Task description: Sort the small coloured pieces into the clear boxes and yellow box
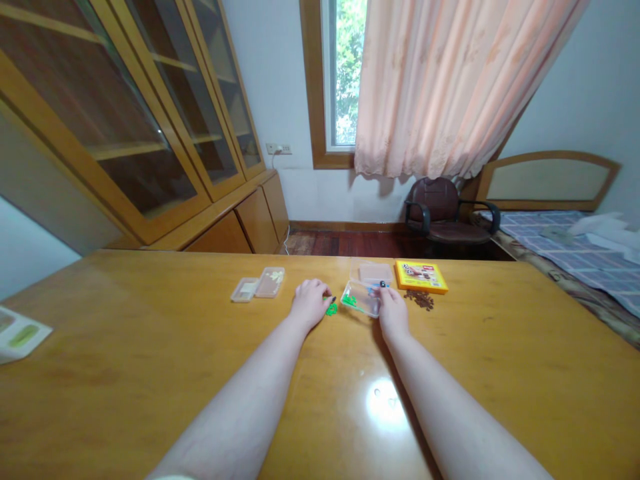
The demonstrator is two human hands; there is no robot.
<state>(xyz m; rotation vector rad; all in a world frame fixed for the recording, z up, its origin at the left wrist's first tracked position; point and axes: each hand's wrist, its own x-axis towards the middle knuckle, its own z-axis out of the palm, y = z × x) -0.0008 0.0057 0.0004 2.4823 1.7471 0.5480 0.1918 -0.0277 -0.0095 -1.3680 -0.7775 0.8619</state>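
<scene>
My left hand (pixel 311 301) rests on the wooden table (pixel 150 373) with its fingers curled, and a thin dark tool tip shows at its fingertips. Small green pieces (pixel 331 309) lie right beside those fingertips. My right hand (pixel 393 308) grips the near edge of a clear plastic box (pixel 361 298) and tips it toward the left. More green pieces (pixel 349 301) sit inside the box. The box's open lid (pixel 375 272) lies just behind it.
A yellow box (pixel 421 276) lies to the right, with a pile of small dark brown pieces (pixel 420 299) in front of it. Another open clear box (pixel 259 284) sits to the left. A white packet (pixel 17 333) lies at the table's left edge. Beyond are a chair (pixel 445 217) and a bed (pixel 575 247).
</scene>
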